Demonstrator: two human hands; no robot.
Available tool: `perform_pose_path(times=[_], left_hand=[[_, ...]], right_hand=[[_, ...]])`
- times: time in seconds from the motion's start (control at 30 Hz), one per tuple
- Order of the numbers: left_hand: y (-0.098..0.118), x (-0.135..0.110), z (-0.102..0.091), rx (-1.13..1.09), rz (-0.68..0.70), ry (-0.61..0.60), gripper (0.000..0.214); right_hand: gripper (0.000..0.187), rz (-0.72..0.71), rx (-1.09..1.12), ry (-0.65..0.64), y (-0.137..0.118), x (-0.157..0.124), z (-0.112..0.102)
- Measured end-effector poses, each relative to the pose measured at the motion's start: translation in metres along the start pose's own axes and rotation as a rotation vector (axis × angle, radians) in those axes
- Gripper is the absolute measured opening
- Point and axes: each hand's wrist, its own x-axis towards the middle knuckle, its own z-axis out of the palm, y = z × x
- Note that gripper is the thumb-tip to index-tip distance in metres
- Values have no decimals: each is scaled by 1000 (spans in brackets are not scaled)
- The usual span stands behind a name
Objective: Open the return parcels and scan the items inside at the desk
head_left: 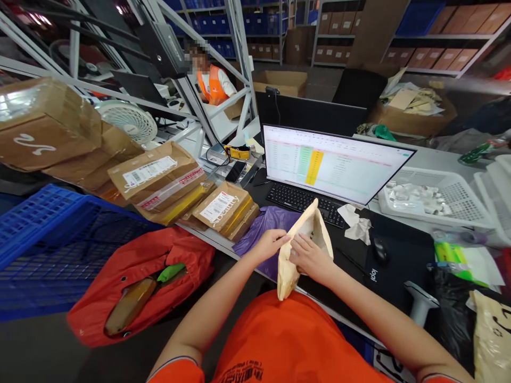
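Both my hands are over the desk's front edge, holding a beige padded mailer (288, 268) upright, its tip pointing up. My left hand (271, 244) pinches the mailer's left edge, and my right hand (311, 258) grips its face. Its open side shows a pale interior, partly hidden by my fingers. Under my left hand lies a purple plastic mailer bag (261, 239). Behind the mailer sits a black keyboard (301, 205), with a small pile of brown parcels (219, 213) to the left.
A monitor (335, 165) stands behind the keyboard. A red bag (139, 282) and blue crate (51, 234) sit left, below larger parcels (48, 125). Right are a mouse (381, 250), white basket (435, 199) and handheld scanner (419, 300). A co-worker in an orange vest (213, 80) sits beyond shelving.
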Motion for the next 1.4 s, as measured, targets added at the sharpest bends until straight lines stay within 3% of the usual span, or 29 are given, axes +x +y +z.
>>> perform_pose_path(times=[0.07, 0.17, 0.33, 0.43, 0.53, 0.63, 0.73, 0.8, 0.87, 0.93, 1.0, 1.07, 1.17, 1.23, 1.3, 1.33, 1.4], left_hand=[[-5, -2, -2, 28, -54, 109, 46], [-10, 0, -7, 33, -136, 284, 47], [-18, -14, -23, -182, -168, 262, 57], [-20, -42, -30, -383, -74, 156, 72], [-17, -62, -22, -340, 10, 70, 79], [-13, -64, -2, -162, -35, 238, 56], [-9, -60, 12, -139, -127, 423, 62], [-7, -64, 12, -256, -106, 421, 64], [-2, -70, 7, -386, -28, 335, 67], [8, -76, 3, -432, 42, 235, 73], [21, -76, 3, -344, 75, 203, 73], [35, -72, 8, -167, 61, 268, 53], [40, -60, 17, 49, -17, 415, 31], [27, -52, 17, 71, -80, 491, 32], [2, -44, 13, 45, -148, 577, 34], [-13, -41, 10, 40, -186, 620, 36], [-43, -36, 3, 52, -254, 678, 39]], right_hand=[[12, -29, -35, -75, -2, 6, 0], [13, 49, -57, -250, -6, 12, -5], [18, 279, -11, -293, -3, 13, -25], [27, 525, 6, -206, 6, 7, -35], [33, 740, 97, -49, 10, 1, -38], [41, 795, 318, 116, 4, -3, -38], [45, 897, 508, 265, -2, -10, -45], [45, 1047, 491, 344, -4, -18, -53], [45, 1157, 389, 350, -5, -25, -58], [45, 1186, 279, 263, -10, -28, -56], [45, 1151, 213, 144, -22, -25, -47], [45, 1079, 207, 58, -36, -18, -35], [46, 1006, 312, 49, -50, -14, -24], [47, 1017, 445, 120, -49, -21, -25], [49, 1100, 628, 281, -40, -35, -32], [48, 1176, 732, 411, -33, -45, -38], [41, 1335, 909, 816, -15, -65, -52]])
